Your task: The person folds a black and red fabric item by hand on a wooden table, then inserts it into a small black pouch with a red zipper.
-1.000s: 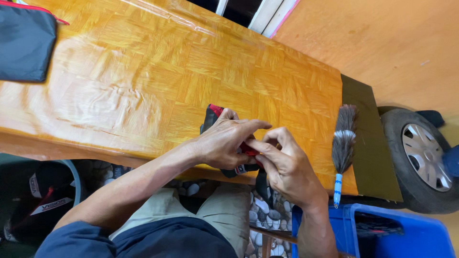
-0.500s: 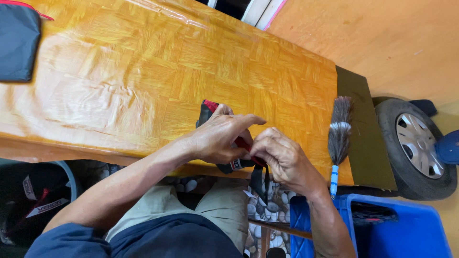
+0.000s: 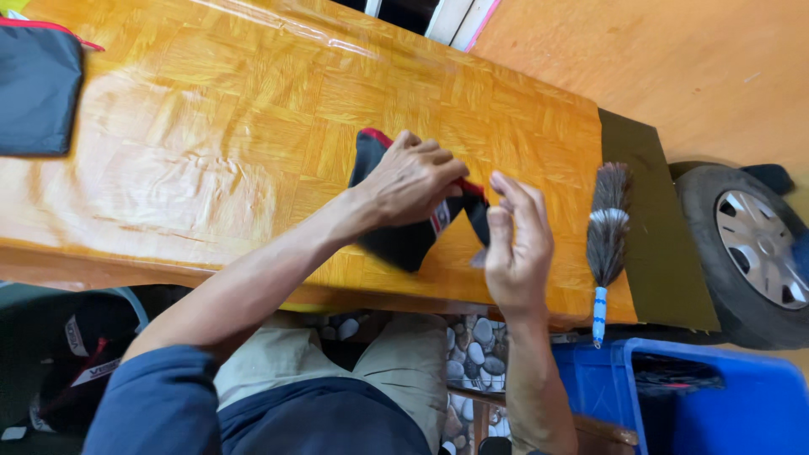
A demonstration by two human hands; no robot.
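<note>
— Item one, surface and room: what did we log?

— We logged a long desk (image 3: 211,152) with a glossy orange-yellow parquet pattern and a dark olive strip (image 3: 661,227) along its far end. Beyond it we noted an orange floor (image 3: 691,59). At the strip's edge stood a car wheel (image 3: 746,253) with a silver rim; below it, a blue plastic crate (image 3: 699,404). A small duster brush (image 3: 607,232) with a blue-and-white handle lay on the desk near that end, and a dark pouch with red trim (image 3: 34,84) lay at the opposite end.

— Item two, the piece in hand?

— We recorded a black fabric pouch (image 3: 400,240) with red edging, lying near the front edge of the desk, partly lifted and folded. Our left hand (image 3: 413,181) pressed down on top of it, fingers curled onto the cloth. Our right hand (image 3: 514,244) stood just beside it, fingers extended and loosely spread, touching the pouch's right edge; whether it gripped anything we could not tell.
</note>
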